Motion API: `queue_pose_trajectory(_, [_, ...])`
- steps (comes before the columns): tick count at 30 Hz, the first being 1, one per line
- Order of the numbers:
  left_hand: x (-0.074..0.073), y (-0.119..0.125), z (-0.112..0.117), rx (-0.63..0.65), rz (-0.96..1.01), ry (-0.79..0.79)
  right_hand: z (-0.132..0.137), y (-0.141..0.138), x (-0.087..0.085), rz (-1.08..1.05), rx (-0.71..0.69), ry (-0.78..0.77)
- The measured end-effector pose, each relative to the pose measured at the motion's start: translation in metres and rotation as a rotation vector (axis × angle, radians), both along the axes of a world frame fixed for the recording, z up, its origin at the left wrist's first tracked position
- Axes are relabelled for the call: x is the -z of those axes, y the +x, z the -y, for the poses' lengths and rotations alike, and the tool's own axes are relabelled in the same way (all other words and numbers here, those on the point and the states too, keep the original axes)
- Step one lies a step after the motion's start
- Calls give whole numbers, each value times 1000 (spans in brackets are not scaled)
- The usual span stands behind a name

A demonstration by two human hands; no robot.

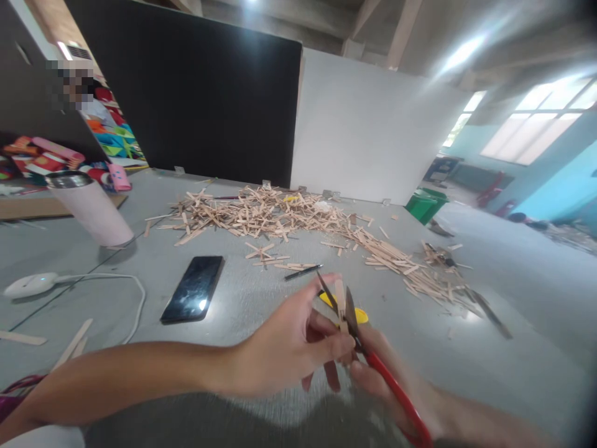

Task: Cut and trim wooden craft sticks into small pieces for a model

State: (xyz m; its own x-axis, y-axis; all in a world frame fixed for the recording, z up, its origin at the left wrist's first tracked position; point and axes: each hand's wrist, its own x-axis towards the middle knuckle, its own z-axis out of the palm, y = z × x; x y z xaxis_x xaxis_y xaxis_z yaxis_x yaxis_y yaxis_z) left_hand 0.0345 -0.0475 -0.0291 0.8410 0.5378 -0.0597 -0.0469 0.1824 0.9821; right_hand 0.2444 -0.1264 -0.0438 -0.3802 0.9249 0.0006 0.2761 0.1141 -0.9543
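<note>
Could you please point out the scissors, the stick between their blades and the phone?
scissors [392,383]: head view, on the red handle.
wooden stick [340,300]: head view, upper part between the blades.
phone [192,289]: head view, middle of the dark screen.

One head-worn camera looks forward and down across the bench; left hand and right hand sit close below, black partition board far behind.
</note>
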Motion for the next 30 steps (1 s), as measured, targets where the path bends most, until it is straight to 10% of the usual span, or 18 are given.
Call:
queue_pose_trajectory(20, [7, 4, 15, -42, 67, -158, -2, -6, 5, -263, -283, -30])
queue_pose_trajectory(30, [0, 3, 12, -41, -8, -35, 4, -1, 9, -260, -154, 20])
